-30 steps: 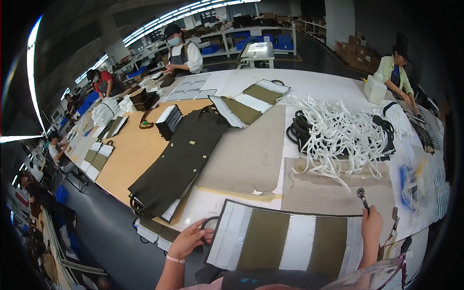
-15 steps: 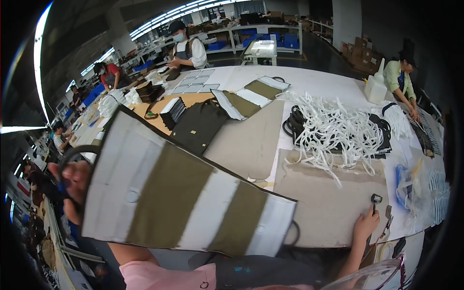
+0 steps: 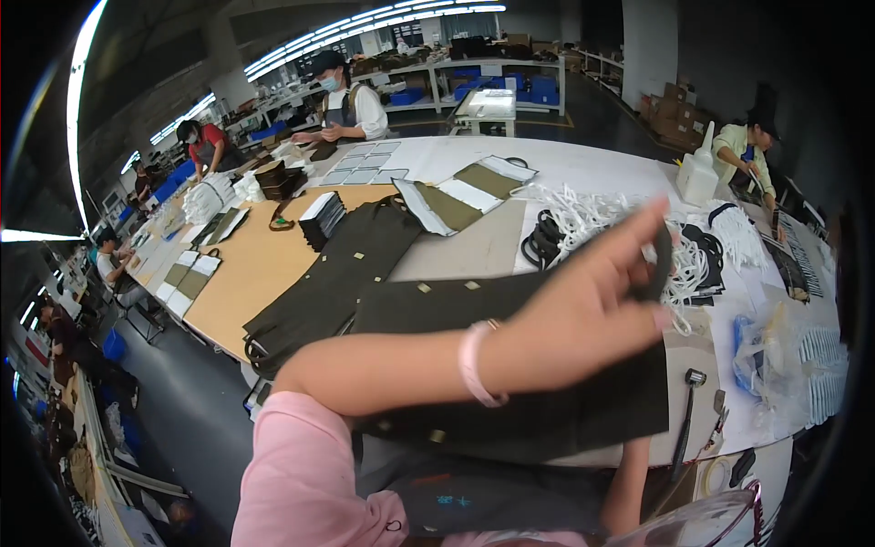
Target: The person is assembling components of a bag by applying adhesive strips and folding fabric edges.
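Observation:
My left hand (image 3: 592, 301), blurred, reaches across to the right with its fingers hooked in the dark loop handle (image 3: 661, 264) of a bag panel (image 3: 583, 410). The panel lies dark side up in front of me, with small gold metal squares near its edges. My left forearm crosses over it. Of my right arm only the forearm shows at the panel's lower right edge; the right hand (image 3: 631, 456) is hidden behind the panel. A small hammer (image 3: 690, 410) lies just right of the panel.
Another dark panel (image 3: 355, 255) lies to the left, below a striped olive-and-white panel (image 3: 465, 196). White cords (image 3: 583, 214) and dark handles are heaped beyond my left hand. A white squeeze bottle (image 3: 697, 173) and plastic bags (image 3: 766, 356) are at right. Co-workers stand around the table.
My left hand has swung from far left to the right with the panel, which has turned from its striped side to its dark side. My right hand has let go of the hammer.

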The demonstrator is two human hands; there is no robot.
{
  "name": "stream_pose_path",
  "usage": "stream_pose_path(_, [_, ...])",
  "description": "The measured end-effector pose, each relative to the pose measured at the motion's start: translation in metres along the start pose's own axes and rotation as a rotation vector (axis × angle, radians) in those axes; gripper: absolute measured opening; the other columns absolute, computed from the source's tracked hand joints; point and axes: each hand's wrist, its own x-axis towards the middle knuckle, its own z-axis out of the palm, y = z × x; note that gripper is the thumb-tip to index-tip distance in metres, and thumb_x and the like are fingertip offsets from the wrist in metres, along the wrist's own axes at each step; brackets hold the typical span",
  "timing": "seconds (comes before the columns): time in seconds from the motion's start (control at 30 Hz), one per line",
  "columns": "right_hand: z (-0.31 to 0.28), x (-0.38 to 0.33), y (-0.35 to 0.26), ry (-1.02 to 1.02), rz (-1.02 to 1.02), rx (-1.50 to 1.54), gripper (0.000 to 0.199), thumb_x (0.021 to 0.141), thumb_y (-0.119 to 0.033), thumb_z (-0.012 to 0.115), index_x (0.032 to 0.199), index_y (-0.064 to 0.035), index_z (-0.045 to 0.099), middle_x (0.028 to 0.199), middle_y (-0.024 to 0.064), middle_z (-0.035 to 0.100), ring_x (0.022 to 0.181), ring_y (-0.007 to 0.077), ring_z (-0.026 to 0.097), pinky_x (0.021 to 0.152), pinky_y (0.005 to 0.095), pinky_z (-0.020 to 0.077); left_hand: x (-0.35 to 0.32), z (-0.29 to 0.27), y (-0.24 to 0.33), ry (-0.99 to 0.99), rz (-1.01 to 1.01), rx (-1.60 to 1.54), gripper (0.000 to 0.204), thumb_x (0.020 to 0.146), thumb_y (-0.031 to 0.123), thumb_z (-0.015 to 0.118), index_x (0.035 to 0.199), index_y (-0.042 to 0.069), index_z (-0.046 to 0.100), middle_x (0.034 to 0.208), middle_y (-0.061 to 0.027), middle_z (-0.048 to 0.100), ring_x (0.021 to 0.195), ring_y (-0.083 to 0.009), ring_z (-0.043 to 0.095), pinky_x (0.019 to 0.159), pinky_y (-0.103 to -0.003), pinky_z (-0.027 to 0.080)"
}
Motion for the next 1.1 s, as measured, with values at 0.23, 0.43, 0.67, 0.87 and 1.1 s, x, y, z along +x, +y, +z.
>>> stream_pose_path(0.23, [-0.022,-0.020,0.018,-0.160,0.729,1.516,0.061,0.105,-0.054,0.029,0.148,-0.0105,0.038,0.134,0.0220,0.058,0.117,0.0310,0.060,0.102,0.0415,0.0466,-0.072,-0.055,-0.085,-0.562,-0.244,1.254,0.072,0.088,0.018,0.067,0.150,0.004,0.033,0.150,-0.0277,0.034,0.141,-0.0476,0.029,0.117,-0.051,0.028])
stream_pose_path(0.43, [-0.051,-0.018,0.022,-0.096,0.778,1.197,0.040,0.103,-0.020,0.052,0.138,-0.0041,0.045,0.118,0.0207,0.065,0.106,0.0280,0.066,0.091,0.0388,0.0532,-0.212,-0.221,-0.072,-0.123,-0.647,1.999,0.063,0.080,0.000,0.057,0.142,-0.001,0.042,0.137,-0.0256,0.049,0.129,-0.0457,0.045,0.105,-0.051,0.038])
stream_pose_path(0.67, [-0.033,-0.004,0.018,-0.057,0.644,0.400,0.025,0.100,-0.010,0.055,0.122,-0.0038,0.064,0.096,0.0037,0.064,0.084,0.0104,0.059,0.076,0.0240,0.0465,-0.288,-0.256,-0.078,0.132,-0.771,2.004,0.050,0.084,-0.004,0.051,0.134,-0.001,0.053,0.121,-0.0195,0.059,0.110,-0.0369,0.057,0.093,-0.042,0.048])
stream_pose_path(0.87, [-0.056,-0.031,0.014,0.113,0.284,0.190,0.026,0.100,-0.004,0.052,0.121,-0.0030,0.067,0.080,-0.0037,0.047,0.070,0.0051,0.041,0.063,0.0199,0.0329,-0.305,-0.232,-0.060,0.125,-0.690,2.018,0.056,0.086,-0.005,0.052,0.138,0.016,0.058,0.096,-0.0112,0.056,0.090,-0.0300,0.058,0.083,-0.039,0.049])
stream_pose_path(1.1, [-0.084,-0.030,0.003,0.044,0.321,-0.140,0.038,0.089,0.005,0.054,0.119,-0.0110,0.071,0.072,0.0071,0.047,0.070,0.0179,0.048,0.067,0.0279,0.0407,-0.284,-0.208,-0.043,0.356,-0.641,2.020,0.064,0.081,-0.011,0.050,0.136,0.020,0.061,0.093,-0.0124,0.055,0.083,-0.0296,0.058,0.075,-0.038,0.050])
